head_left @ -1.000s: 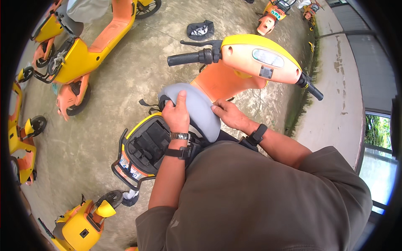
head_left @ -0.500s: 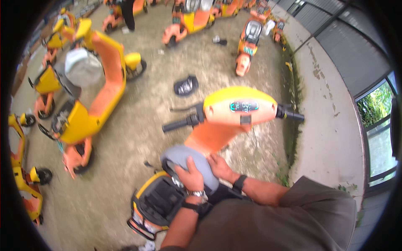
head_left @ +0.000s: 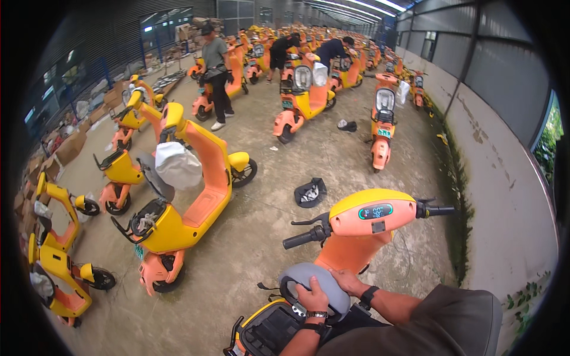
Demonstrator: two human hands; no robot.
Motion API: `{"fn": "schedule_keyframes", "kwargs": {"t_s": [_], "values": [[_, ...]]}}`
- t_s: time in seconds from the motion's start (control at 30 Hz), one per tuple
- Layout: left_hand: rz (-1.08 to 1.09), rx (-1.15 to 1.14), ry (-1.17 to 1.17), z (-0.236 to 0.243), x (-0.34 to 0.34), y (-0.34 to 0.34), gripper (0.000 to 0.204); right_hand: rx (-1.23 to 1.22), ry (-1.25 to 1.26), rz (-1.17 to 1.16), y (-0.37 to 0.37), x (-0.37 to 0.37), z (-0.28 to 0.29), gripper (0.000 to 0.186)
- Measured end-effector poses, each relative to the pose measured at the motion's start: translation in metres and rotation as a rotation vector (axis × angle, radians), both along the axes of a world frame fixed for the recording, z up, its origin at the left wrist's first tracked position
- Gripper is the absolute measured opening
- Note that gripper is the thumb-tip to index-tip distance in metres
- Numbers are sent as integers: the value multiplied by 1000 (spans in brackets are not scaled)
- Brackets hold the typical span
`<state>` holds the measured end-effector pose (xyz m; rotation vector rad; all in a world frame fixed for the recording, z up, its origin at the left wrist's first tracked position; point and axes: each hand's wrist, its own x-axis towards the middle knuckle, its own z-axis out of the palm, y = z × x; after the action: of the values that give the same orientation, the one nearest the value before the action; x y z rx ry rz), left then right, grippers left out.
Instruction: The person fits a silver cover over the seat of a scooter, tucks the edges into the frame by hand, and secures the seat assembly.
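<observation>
One grey seat, tilted up beside one open black compartment, between both hands. Left hand: fingers bent round seat's left edge, thumb on top, gripping. Right hand: at far edge, fingertips partly hidden, can't tell if pinching. One lit display, two handgrips, three other people.

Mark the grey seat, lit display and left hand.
Grey seat [head_left: 335,295]: head view, on its cushion.
Lit display [head_left: 376,212]: head view, middle of the screen.
Left hand [head_left: 313,298]: head view, middle of the hand.
</observation>
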<state>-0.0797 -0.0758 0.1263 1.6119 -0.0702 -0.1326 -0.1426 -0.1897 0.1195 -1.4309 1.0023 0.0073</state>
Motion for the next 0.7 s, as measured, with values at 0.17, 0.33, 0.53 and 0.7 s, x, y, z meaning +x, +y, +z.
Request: {"fn": "schedule_keyframes", "kwargs": {"t_s": [0.17, 0.33, 0.53, 0.7], "values": [[36, -81, 38, -8, 5, 2, 33, -65, -53, -43, 14, 3, 15, 47], [24, -74, -31, -9, 2, 4, 30, -345, -174, 87, 1, 7, 2, 49], [45, -70, 107, -9, 10, 0, 34, -185, -25, 93, -8, 5, 0, 49], [100, 69, 147, -11, 21, 6, 44, -581, -54, 445, -7, 35, 14, 47]]}}
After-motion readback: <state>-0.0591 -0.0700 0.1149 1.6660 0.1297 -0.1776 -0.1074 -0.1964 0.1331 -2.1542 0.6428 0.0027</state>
